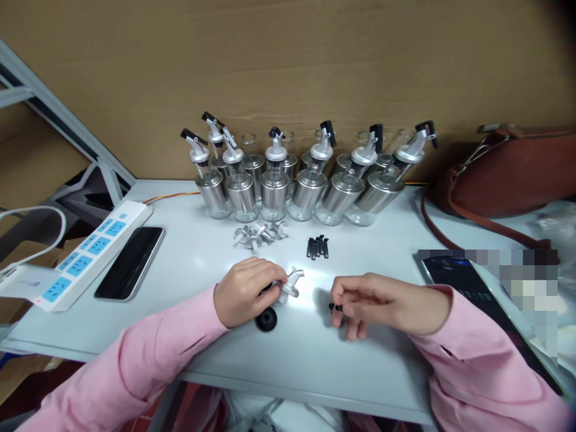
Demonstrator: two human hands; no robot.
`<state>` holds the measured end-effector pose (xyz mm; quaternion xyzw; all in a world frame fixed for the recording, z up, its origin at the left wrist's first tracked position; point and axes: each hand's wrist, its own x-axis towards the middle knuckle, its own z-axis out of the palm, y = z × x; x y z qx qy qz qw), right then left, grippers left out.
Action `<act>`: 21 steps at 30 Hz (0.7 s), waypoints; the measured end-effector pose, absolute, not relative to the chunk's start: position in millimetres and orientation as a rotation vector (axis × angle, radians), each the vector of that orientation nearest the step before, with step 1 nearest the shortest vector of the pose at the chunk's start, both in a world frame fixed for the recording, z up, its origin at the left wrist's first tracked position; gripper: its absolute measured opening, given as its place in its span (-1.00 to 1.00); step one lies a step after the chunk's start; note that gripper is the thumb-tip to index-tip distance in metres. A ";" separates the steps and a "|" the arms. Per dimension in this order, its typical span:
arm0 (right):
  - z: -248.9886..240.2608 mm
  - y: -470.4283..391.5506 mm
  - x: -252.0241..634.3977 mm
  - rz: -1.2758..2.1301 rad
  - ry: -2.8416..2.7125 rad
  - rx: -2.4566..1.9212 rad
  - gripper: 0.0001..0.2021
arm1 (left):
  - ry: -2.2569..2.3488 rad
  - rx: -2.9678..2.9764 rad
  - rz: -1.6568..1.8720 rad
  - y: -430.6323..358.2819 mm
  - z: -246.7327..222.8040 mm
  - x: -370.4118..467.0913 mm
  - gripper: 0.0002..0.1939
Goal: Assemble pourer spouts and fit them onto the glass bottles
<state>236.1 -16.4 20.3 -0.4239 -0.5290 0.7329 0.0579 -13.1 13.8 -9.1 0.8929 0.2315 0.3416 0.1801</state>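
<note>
Silver spout (294, 279) gripped by left hand (249, 289), small black piece (332, 307) pinched in right hand (375, 300), both between bottles (274, 193) and front edge of desk (315, 363).

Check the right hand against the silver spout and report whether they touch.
Apart. The head view plainly shows a strip of tabletop between the right hand and the silver spout in the left hand.
</note>
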 end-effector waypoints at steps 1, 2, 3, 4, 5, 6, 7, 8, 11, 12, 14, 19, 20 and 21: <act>20.0 -16.3 237.0 2.214 -1.601 -1.292 -0.66 | 0.656 2.523 0.960 13.9 -9.3 -13.1 -0.88; 19.8 -16.1 237.9 2.215 -1.606 -1.299 -0.66 | 0.657 2.523 0.957 14.0 -9.4 -13.1 -0.88; 19.8 -16.0 238.8 2.223 -1.614 -1.308 -0.66 | 0.657 2.523 0.956 14.0 -9.3 -13.1 -0.88; 19.9 -15.9 239.7 2.230 -1.623 -1.321 -0.66 | 0.655 2.524 0.957 13.9 -9.2 -13.2 -0.88; 20.2 -15.9 240.4 2.232 -1.634 -1.334 -0.66 | 0.654 2.525 0.958 13.7 -9.0 -13.3 -0.88; 20.4 -15.8 240.9 2.232 -1.646 -1.348 -0.66 | 0.651 2.525 0.958 13.4 -8.8 -13.4 -0.88; 20.5 -15.7 241.3 2.227 -1.656 -1.359 -0.65 | 0.652 2.525 0.958 13.2 -8.6 -13.6 -0.88; 20.5 -15.6 241.6 2.221 -1.664 -1.363 -0.65 | 0.653 2.525 0.958 13.0 -8.3 -13.7 -0.88; 19.9 -15.0 241.2 2.223 -1.681 -1.340 -0.63 | 0.655 2.524 0.955 12.7 -7.7 -13.8 -0.88; 19.8 -14.8 240.6 2.234 -1.681 -1.326 -0.63 | 0.657 2.525 0.951 12.7 -7.6 -13.7 -0.88; 19.6 -14.7 239.3 2.260 -1.682 -1.305 -0.62 | 0.660 2.525 0.947 12.8 -7.5 -13.6 -0.88; 18.8 -15.6 239.9 2.246 -1.680 -1.327 -0.65 | 0.655 2.522 0.959 13.1 -8.5 -13.4 -0.88; 18.7 -15.6 241.0 2.235 -1.681 -1.330 -0.66 | 0.654 2.521 0.960 13.1 -8.7 -13.5 -0.88; 18.6 -15.5 242.1 2.224 -1.684 -1.329 -0.67 | 0.652 2.520 0.962 13.0 -8.8 -13.6 -0.88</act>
